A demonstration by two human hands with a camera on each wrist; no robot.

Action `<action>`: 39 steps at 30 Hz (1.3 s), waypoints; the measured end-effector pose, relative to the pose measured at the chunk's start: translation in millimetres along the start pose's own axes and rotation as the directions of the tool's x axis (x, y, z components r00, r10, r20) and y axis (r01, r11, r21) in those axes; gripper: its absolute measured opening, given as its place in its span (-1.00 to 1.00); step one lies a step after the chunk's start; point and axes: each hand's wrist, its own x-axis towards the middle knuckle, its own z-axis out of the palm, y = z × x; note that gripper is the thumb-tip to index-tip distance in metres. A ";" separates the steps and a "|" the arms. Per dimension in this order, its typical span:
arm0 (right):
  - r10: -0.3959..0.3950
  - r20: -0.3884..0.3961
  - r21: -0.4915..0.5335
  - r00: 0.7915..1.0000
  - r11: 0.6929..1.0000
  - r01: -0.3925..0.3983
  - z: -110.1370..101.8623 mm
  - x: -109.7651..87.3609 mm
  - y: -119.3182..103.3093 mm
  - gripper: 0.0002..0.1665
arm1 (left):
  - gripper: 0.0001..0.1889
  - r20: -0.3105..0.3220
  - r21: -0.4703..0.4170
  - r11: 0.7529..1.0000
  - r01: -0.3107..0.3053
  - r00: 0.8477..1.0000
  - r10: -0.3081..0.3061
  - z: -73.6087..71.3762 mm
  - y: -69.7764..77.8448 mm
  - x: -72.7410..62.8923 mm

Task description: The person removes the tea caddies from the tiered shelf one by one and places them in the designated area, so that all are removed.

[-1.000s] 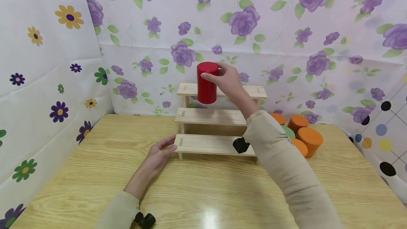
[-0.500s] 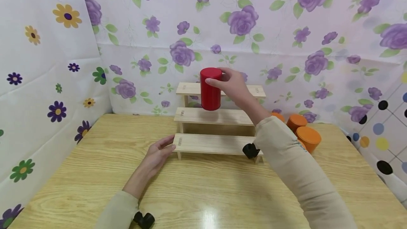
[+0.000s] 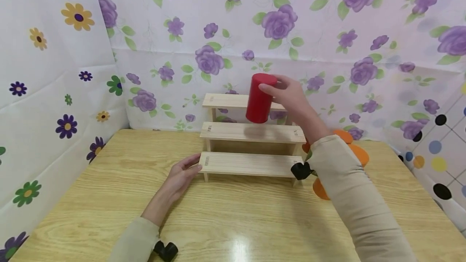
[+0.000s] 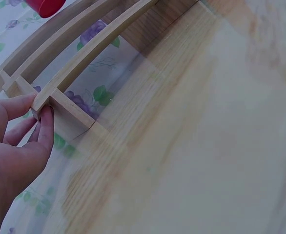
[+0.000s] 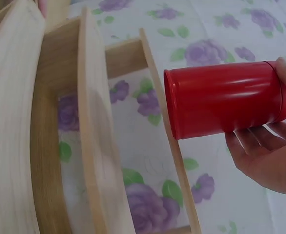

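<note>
A three-step wooden shelf stand [image 3: 251,165] sits on the table against the back. My left hand [image 3: 180,179] pinches the left end of its lowest step, thumb on top and fingertips beneath in the left wrist view. My right hand [image 3: 291,94] grips a red canister [image 3: 259,102] near its lidded top, thumb on the near side. The canister hangs in the air over the right half of the stand, its base tilted to the left. In the right wrist view, the canister [image 5: 221,100] overlaps the edge of the top step.
Several orange canisters [image 3: 358,155] and a bit of green stand right of the shelf stand, partly hidden by my right sleeve [image 3: 349,185]. A flowered cloth [image 3: 204,23] hangs behind the wooden table [image 3: 233,213], with more patterned cloth at both sides.
The red canister first dipped a little, then moved right and slightly up, going from upright to tilted in my right hand. My left hand has stayed on the stand's lowest step.
</note>
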 end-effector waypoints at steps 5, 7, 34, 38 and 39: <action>0.006 -0.009 0.021 1.000 1.000 -0.006 -22.3 -1.1 2.7 -0.25 | -0.43 0.000 -0.003 1.000 0.001 1.000 -0.001 0.5 -0.1 0.5; 0.001 -0.016 0.018 1.000 1.000 0.000 -29.7 -2.4 4.4 -0.24 | -0.43 0.001 0.003 1.000 0.002 1.000 -0.002 0.0 -0.1 0.5; 0.010 -0.070 -0.157 0.997 0.987 -0.021 -81.4 -30.0 20.8 -0.22 | -0.44 -0.006 -0.007 1.000 0.009 1.000 -0.009 1.1 1.6 -0.4; 0.020 -0.062 -0.186 0.998 0.982 -0.031 -85.3 -34.6 21.6 -0.17 | -0.44 -0.008 -0.003 1.000 0.006 1.000 -0.006 1.7 1.9 -0.9; 0.020 -0.058 -0.194 0.998 0.981 -0.030 -86.2 -35.6 22.0 -0.16 | -0.44 -0.011 -0.004 1.000 0.006 1.000 -0.006 2.0 2.0 -0.9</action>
